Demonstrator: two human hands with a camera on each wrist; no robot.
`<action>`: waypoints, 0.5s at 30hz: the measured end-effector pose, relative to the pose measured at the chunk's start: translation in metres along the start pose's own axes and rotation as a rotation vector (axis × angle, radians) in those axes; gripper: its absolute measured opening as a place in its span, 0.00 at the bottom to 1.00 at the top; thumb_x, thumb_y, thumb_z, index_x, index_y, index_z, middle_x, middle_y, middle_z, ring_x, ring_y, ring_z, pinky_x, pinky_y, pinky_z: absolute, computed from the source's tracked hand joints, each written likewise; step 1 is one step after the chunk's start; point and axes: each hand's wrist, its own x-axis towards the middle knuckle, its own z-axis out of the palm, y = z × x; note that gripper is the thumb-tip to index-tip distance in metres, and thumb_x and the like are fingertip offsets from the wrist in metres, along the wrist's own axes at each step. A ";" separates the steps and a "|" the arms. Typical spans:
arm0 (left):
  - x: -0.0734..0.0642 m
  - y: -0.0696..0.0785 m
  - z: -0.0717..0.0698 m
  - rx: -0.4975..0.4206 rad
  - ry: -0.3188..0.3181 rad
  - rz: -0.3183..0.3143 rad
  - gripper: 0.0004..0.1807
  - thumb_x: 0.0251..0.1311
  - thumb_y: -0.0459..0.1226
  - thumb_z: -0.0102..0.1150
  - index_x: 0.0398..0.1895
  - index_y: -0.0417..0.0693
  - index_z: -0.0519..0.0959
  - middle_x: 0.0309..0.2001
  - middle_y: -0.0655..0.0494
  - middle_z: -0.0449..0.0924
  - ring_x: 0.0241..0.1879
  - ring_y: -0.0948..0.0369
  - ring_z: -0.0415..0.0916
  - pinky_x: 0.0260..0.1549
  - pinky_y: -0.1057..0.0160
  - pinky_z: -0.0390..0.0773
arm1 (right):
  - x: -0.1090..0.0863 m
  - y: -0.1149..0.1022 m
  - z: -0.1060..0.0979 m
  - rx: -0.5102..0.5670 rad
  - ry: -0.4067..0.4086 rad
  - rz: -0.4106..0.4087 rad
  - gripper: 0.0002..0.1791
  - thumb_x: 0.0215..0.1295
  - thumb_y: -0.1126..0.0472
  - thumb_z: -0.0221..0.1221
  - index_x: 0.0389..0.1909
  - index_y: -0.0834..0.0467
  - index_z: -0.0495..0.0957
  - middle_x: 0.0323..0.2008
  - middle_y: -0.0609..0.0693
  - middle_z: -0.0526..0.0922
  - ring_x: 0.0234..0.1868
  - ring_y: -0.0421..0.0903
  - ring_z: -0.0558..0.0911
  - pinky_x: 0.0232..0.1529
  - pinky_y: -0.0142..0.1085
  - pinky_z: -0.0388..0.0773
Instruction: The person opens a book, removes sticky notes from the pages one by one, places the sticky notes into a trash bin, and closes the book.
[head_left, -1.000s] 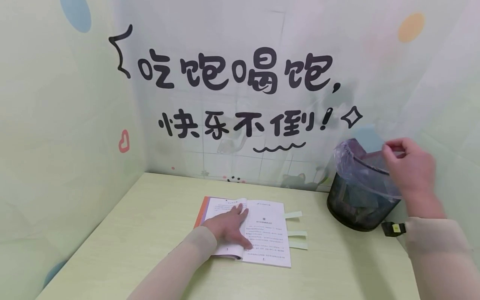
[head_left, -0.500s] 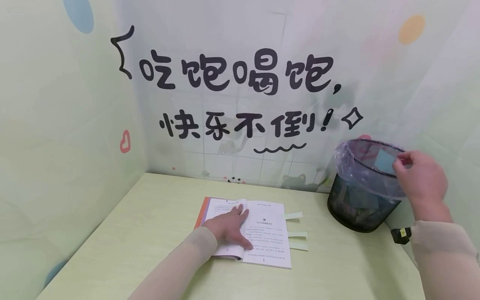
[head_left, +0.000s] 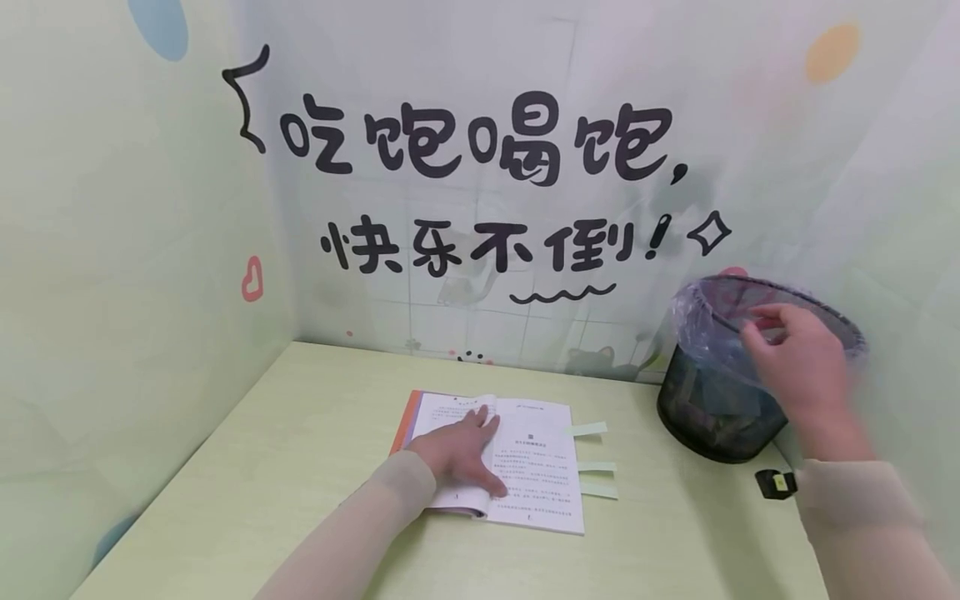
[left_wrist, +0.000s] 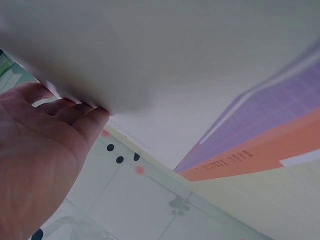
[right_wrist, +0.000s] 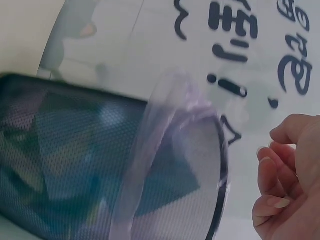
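Observation:
My left hand [head_left: 456, 454] lies with spread fingers on an open book [head_left: 536, 467], pressing its pages flat near the spine. In the left wrist view, the fingers [left_wrist: 92, 117] rest along a page, and the book's purple and orange cover edge [left_wrist: 220, 162] shows. Over the mesh wastebasket [head_left: 705, 412] at the right, my right hand [head_left: 806, 362] hovers empty, its fingers loosely bent. The thumb and fingertips stand apart in the right wrist view. A blue piece of paper [right_wrist: 172, 185] shows inside the basket, below the rim of its clear purple liner [right_wrist: 142, 150].
Pale green paper tabs [head_left: 597, 490] stick out from the book's right edge. More paper scraps [right_wrist: 65, 155] lie lower in the basket. The light table [head_left: 247, 483] meets a printed wall sheet [head_left: 465, 325] at the back. A small black device [head_left: 776, 484] sits at my right wrist.
My right hand has let go of the blue paper, which dropped into the wastebasket; the hand dipped to the right, then came back left. My left hand has stayed on the book.

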 end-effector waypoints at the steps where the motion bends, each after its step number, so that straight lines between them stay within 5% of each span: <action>1: 0.000 0.000 0.000 -0.004 -0.002 -0.001 0.67 0.52 0.65 0.81 0.90 0.55 0.55 0.92 0.51 0.44 0.91 0.49 0.45 0.85 0.42 0.62 | -0.002 -0.006 0.005 0.011 0.006 -0.023 0.21 0.79 0.55 0.59 0.61 0.66 0.84 0.52 0.68 0.88 0.44 0.64 0.87 0.34 0.39 0.74; 7: 0.002 -0.002 0.001 -0.007 -0.007 0.003 0.67 0.52 0.65 0.81 0.91 0.54 0.55 0.92 0.51 0.44 0.91 0.49 0.45 0.86 0.43 0.60 | -0.017 -0.032 0.047 0.047 -0.032 -0.172 0.14 0.73 0.61 0.63 0.53 0.64 0.87 0.46 0.64 0.89 0.37 0.58 0.87 0.33 0.44 0.78; 15: 0.005 -0.003 0.002 -0.001 -0.007 0.006 0.68 0.52 0.65 0.81 0.91 0.54 0.55 0.92 0.51 0.44 0.91 0.49 0.45 0.86 0.44 0.60 | -0.038 -0.043 0.112 0.027 -0.283 -0.185 0.15 0.76 0.59 0.63 0.56 0.63 0.87 0.51 0.61 0.89 0.45 0.58 0.88 0.47 0.58 0.87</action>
